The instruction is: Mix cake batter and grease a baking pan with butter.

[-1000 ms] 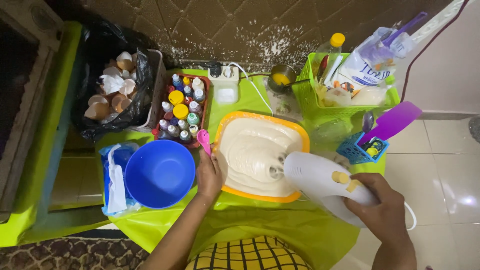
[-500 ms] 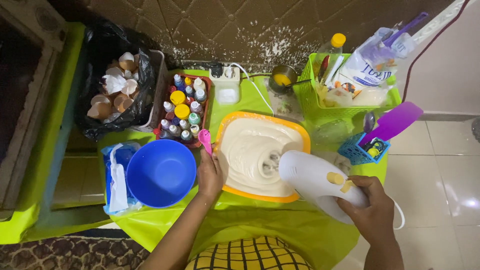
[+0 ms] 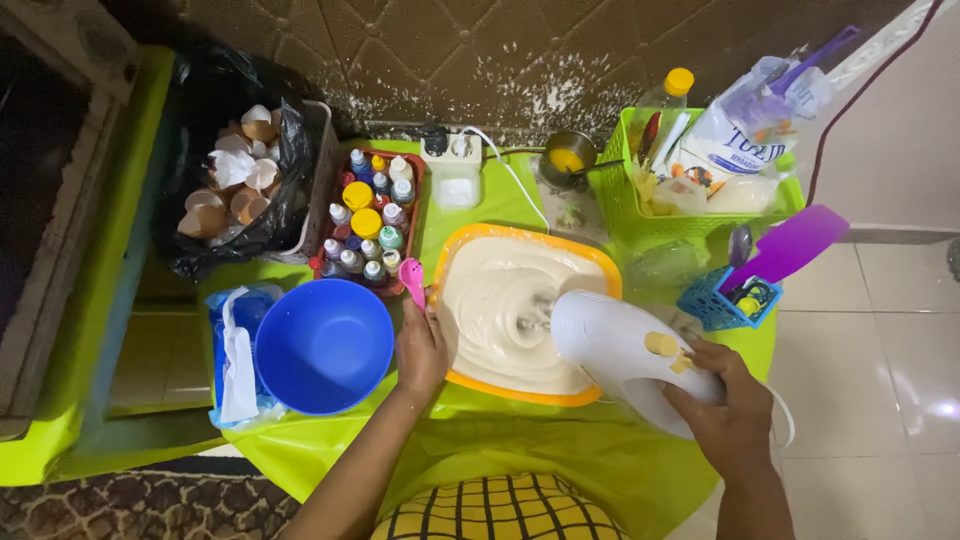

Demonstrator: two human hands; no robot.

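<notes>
White hand mixer (image 3: 625,355) gripped in right hand (image 3: 728,410), left hand (image 3: 421,350) gripping orange-rimmed batter bowl (image 3: 520,235)

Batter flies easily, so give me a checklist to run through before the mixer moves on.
1. Beaters down in the batter: ok.
2. Left hand steadies the orange-rimmed bowl: ok.
3. Right hand grips the white hand mixer: ok.
4. Pink spoon clear of the beaters: ok.
5. Blue bowl apart from the batter bowl: ok.
6. Mixer cord free: cannot tell.
</notes>
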